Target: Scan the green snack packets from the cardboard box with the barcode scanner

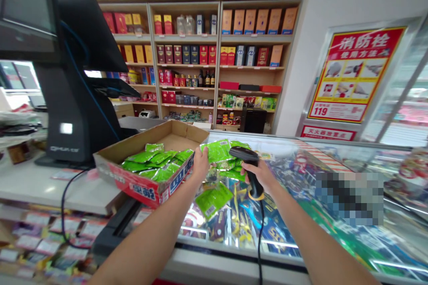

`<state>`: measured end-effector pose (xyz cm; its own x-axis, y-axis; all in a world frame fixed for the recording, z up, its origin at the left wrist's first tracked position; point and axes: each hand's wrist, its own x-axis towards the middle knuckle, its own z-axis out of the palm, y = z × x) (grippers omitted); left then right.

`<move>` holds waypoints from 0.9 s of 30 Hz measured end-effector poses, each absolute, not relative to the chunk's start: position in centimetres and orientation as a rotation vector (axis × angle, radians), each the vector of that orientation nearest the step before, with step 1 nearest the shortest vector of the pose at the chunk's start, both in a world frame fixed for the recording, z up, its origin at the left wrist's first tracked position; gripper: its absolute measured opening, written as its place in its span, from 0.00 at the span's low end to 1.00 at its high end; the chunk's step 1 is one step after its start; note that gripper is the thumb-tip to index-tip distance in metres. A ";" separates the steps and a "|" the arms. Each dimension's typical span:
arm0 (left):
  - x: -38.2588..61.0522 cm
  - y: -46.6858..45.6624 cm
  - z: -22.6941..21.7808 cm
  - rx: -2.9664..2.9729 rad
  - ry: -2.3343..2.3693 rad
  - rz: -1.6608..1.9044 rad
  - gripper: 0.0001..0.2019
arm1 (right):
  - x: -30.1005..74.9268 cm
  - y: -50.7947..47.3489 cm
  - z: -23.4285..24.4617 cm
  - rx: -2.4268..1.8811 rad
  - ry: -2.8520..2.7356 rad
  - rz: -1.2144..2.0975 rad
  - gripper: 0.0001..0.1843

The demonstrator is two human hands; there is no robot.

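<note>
My left hand [200,163] is closed on a green snack packet [217,150], held up over the glass freezer lid [334,213]. My right hand [262,176] grips a black corded barcode scanner [249,167] by its handle, its head right next to that packet. More green packets [230,170] lie on the glass under both hands, and one [213,199] lies nearer to me. A cardboard box [147,185] with several green packets [154,164] sits just left of my left hand.
A black till terminal [72,98] stands on the white counter [43,185] at left, its cable hanging down. Shelves of boxed goods [200,58] fill the back wall. A red fire-hydrant notice [354,75] hangs at right.
</note>
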<state>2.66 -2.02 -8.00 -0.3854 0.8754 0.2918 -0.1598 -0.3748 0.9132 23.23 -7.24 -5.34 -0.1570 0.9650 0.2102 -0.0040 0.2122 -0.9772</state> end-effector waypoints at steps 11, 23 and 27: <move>0.3 -2.9 -3.7 0.599 0.535 2.352 0.08 | 17.4 -6.0 -0.2 -0.915 -1.577 1.120 0.13; 1.1 -2.1 -5.7 1.203 0.854 1.825 0.16 | 17.3 -5.8 -1.6 -0.915 -1.524 1.155 0.13; 1.9 -3.6 -6.5 1.900 1.035 1.096 0.16 | 20.6 -6.1 -2.6 -0.944 -1.392 1.147 0.13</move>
<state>1.85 -3.65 -6.50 0.3227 0.8830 0.3410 0.2898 -0.4351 0.8525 20.57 -6.09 -2.62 -0.1368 0.9628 0.2331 -0.0443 0.2291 -0.9724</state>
